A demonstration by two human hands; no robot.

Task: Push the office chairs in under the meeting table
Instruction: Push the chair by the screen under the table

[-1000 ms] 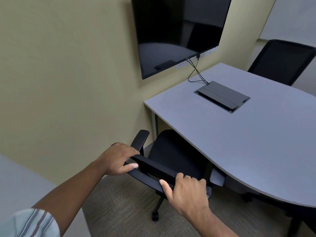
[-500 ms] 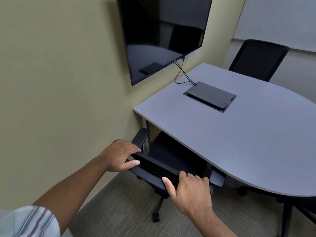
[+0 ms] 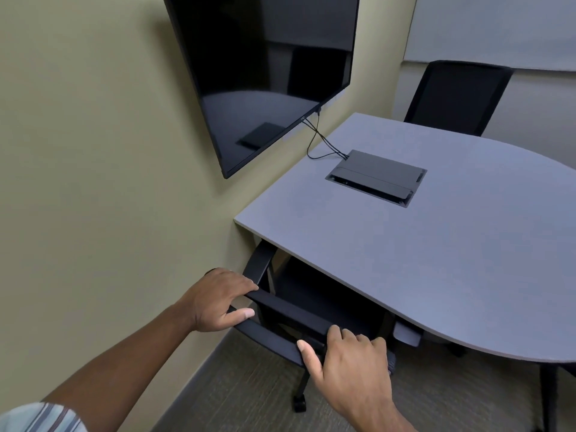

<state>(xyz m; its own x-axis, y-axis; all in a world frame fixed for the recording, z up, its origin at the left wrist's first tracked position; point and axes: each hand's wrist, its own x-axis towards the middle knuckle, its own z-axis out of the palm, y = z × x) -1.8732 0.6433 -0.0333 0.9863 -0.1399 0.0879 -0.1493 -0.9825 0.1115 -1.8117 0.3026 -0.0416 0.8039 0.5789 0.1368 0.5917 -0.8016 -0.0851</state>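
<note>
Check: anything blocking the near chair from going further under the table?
Nothing visible. Both hands, left hand and right hand, grip the near chair backrest; its seat is already under the table edge. The space beneath is dark, so hidden legs can't be ruled out.

The office chair [image 3: 299, 294] has slid further under the meeting table [image 3: 436, 260].

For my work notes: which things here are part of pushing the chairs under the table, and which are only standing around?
Part of the job:
left hand and right hand, both gripping the backrest
near chair
meeting table
far chair

Not part of it:
wall screen
cables
cable box in the tabletop
</note>
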